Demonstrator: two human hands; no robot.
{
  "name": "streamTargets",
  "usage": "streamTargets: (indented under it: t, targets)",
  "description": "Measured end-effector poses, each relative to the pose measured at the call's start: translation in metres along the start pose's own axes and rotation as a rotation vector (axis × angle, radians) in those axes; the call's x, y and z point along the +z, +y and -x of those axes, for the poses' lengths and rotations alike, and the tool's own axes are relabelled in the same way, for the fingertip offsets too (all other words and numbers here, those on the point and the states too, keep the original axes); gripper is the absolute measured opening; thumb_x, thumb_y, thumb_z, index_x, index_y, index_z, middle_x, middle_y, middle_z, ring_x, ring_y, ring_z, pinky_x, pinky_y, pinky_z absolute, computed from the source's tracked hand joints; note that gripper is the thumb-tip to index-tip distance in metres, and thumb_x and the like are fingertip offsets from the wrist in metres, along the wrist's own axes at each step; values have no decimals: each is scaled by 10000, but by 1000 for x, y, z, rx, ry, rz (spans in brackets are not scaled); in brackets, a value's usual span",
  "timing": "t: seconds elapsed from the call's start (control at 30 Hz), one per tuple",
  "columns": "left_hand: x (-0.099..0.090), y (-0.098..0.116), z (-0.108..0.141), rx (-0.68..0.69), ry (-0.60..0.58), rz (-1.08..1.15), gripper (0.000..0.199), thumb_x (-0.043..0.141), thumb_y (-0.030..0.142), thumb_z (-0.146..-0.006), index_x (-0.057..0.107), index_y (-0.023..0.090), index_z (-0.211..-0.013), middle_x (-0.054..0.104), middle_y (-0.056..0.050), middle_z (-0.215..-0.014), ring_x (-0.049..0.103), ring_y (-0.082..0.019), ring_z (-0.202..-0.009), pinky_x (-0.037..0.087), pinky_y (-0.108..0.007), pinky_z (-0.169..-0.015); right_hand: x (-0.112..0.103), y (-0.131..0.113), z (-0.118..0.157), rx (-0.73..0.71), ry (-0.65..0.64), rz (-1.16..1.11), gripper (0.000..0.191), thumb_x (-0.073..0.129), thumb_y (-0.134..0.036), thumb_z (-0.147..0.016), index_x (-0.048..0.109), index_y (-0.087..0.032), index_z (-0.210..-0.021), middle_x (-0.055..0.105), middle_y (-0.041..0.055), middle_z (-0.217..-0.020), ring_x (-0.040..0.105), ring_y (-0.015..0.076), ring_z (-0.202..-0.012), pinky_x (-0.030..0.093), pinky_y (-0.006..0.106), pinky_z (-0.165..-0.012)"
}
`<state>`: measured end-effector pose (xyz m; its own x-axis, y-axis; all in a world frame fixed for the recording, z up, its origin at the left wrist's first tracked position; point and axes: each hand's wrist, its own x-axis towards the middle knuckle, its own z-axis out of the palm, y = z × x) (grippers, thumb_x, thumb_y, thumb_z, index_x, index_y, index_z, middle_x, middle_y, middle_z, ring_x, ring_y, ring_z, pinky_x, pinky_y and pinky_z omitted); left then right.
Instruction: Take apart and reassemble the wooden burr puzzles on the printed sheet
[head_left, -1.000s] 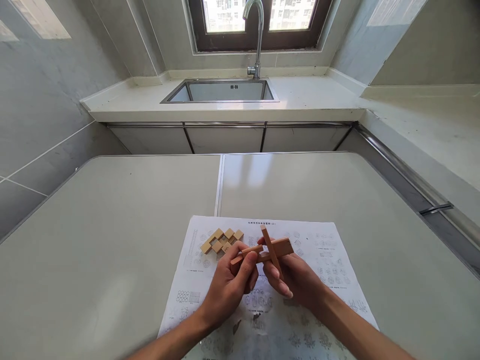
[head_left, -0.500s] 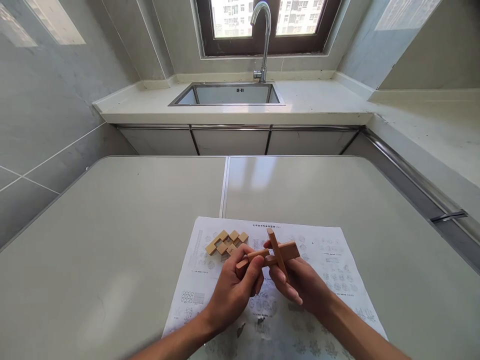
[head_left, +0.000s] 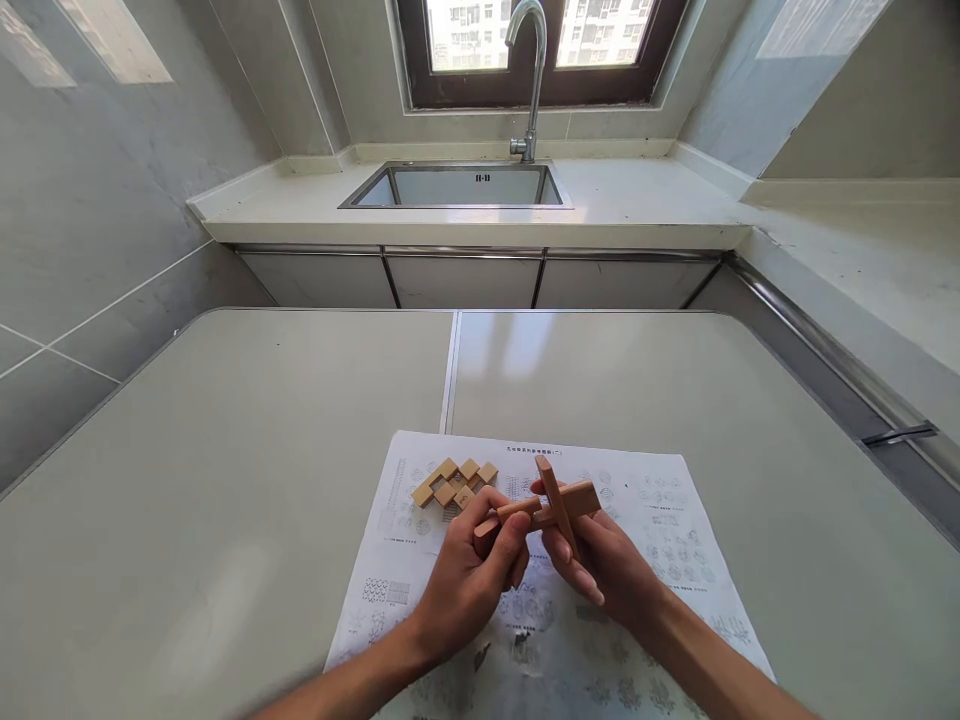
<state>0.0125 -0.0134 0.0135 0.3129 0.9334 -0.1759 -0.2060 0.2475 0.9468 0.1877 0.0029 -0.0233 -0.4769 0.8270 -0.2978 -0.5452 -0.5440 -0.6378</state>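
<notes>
Several reddish-brown wooden pieces [head_left: 580, 498] are crossed together between my two hands, above a printed sheet [head_left: 420, 570]. My left hand [head_left: 476, 570] pinches the left end of these pieces between thumb and fingers. On the other side, my right hand [head_left: 600, 565] has its fingers around the crossed part, where one thin stick slants upward. Where the pieces join is partly covered by my fingers. Just beyond my left hand, a lighter cluster of interlocked wooden blocks [head_left: 445, 484] lies on the sheet.
The sheet lies on a pale table [head_left: 187, 480] with a seam [head_left: 450, 370] down its middle. Beyond the table are a counter [head_left: 637, 200] with a sink [head_left: 457, 187], a tap [head_left: 536, 80] and a window. Small dark scraps [head_left: 481, 656] lie on the sheet near my wrists.
The whole view has shifted very slightly. Both hands and the wooden pieces hold nearly the same pose as before.
</notes>
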Motion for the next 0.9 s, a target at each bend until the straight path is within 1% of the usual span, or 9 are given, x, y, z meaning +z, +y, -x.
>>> streamTargets:
  t: [0.1, 0.27, 0.33, 0.4, 0.43, 0.5, 0.67, 0.83, 0.9]
  targets:
    - [0, -1, 1, 11, -5, 1, 446, 621, 615, -1001, 458, 222, -866, 462, 93, -558, 346, -76, -506, 284, -227, -506, 1, -1, 0, 3, 8, 14, 440, 828, -599, -854, 764, -212, -1054, 585, -70, -539, 339, 20, -281, 281, 138, -300]
    - [0, 0, 0, 17, -1, -15, 453, 618, 622, -1000, 459, 220, -863, 462, 93, -556, 350, -74, -508, 281, -222, -502, 2, -3, -1, 13, 6, 24, 431, 835, -590, -847, 764, -197, -1010, 553, -81, -511, 289, 12, -271, 210, 141, -288]
    - [0, 1, -1, 16, 5, -20, 456, 618, 623, -998, 459, 220, -859, 456, 95, -547, 337, -71, -499, 273, -220, -494, 2, -4, -1, 13, -20, 31, 397, 819, -565, -872, 752, -174, -886, 497, -87, -449, 257, 13, -269, 193, 148, -295]
    - [0, 2, -1, 14, 18, -18, 453, 619, 617, -1001, 455, 221, -857, 451, 98, -542, 321, -67, -489, 261, -217, -486, 1, -4, 0, 12, -54, 39, 414, 792, -536, -905, 716, -156, -758, 424, -91, -389, 228, 14, -276, 192, 155, -312]
    - [0, 2, -2, 13, 24, -13, 452, 620, 614, -1002, 450, 222, -856, 450, 100, -539, 313, -65, -484, 255, -215, -481, 0, -4, 0, 9, -61, 43, 426, 781, -526, -917, 703, -152, -728, 410, -89, -382, 223, 15, -285, 200, 158, -324]
    - [0, 3, -2, 11, 34, -3, 450, 622, 613, -1002, 445, 224, -859, 450, 102, -539, 302, -61, -475, 246, -214, -472, -1, -3, 0, 3, -62, 51, 433, 774, -526, -924, 704, -146, -727, 434, -78, -408, 226, 14, -308, 218, 163, -347]
    - [-1, 0, -2, 20, 32, 16, 442, 628, 600, -1005, 441, 224, -865, 447, 109, -538, 296, -56, -465, 249, -210, -464, -4, -1, -1, -24, -40, 55, 420, 784, -541, -916, 728, -147, -779, 545, -43, -542, 260, 4, -342, 243, 171, -376]
    - [-2, 0, -2, 32, 29, 5, 427, 620, 584, -1017, 453, 219, -871, 444, 108, -539, 307, -55, -472, 254, -210, -469, -5, -1, -3, -34, -86, 36, 423, 761, -534, -947, 725, -150, -772, 505, -58, -512, 273, 10, -342, 260, 173, -383]
    - [-2, 1, -2, 38, 21, 2, 426, 615, 583, -1020, 452, 220, -869, 449, 105, -540, 315, -58, -479, 258, -212, -474, -3, -1, -3, -52, -80, 16, 379, 791, -513, -929, 731, -159, -810, 551, -52, -574, 278, 1, -343, 266, 171, -379]
